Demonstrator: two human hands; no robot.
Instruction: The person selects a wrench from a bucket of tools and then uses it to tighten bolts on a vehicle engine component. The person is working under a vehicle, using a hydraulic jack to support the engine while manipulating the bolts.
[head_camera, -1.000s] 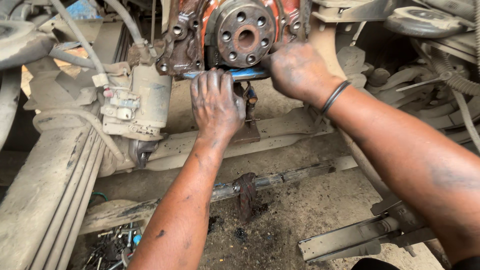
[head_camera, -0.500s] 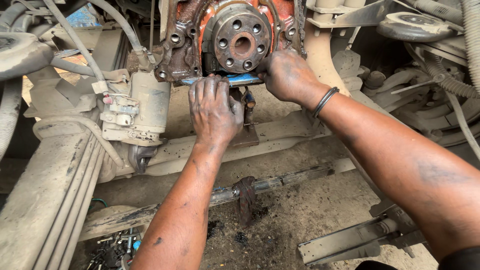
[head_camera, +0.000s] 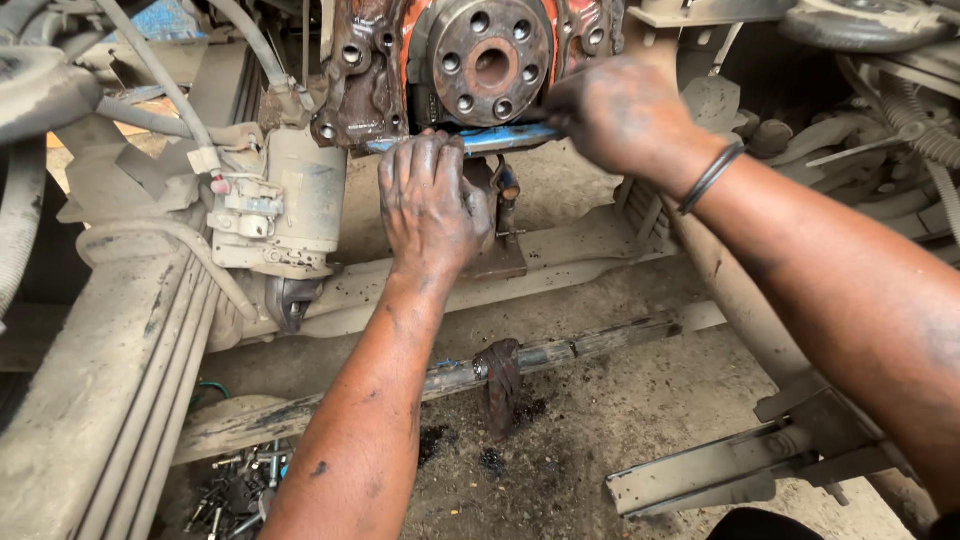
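Blue-painted metal, a flat strip (head_camera: 490, 139), is seen lying under the orange engine block (head_camera: 400, 60), just below the round bolted flange (head_camera: 490, 62) with its ring of holes. Its paint is worn and smeared with grease, and only a short length shows between the two hands. Nearest the camera, a heap of loose bolts (head_camera: 235, 490) is scattered on the oily dirt floor (head_camera: 600, 420), and a long rusty bar (head_camera: 450, 375) with a dark clamp-like lump (head_camera: 500, 380) at its middle lies across that floor.

Above it, the left hand (head_camera: 432, 205) is raised palm-away, its fingers (head_camera: 420, 160) held close together and only slightly curled, the tips pressed up against the lower edge of the strip; nothing is closed inside them. Beside this hand, to the left, a dusty cylindrical starter motor (head_camera: 290, 200) is mounted. Farther off, the right hand (head_camera: 610, 115), with a dark band (head_camera: 710, 178) on its wrist, is bunched over the right end of the strip; the fingers there are curled down around that end, though the exact hold is hidden by the back of the hand.

The strip's long axis runs left to right across the view, nearly level, with the right end a touch higher, and one end pointed toward each hand.
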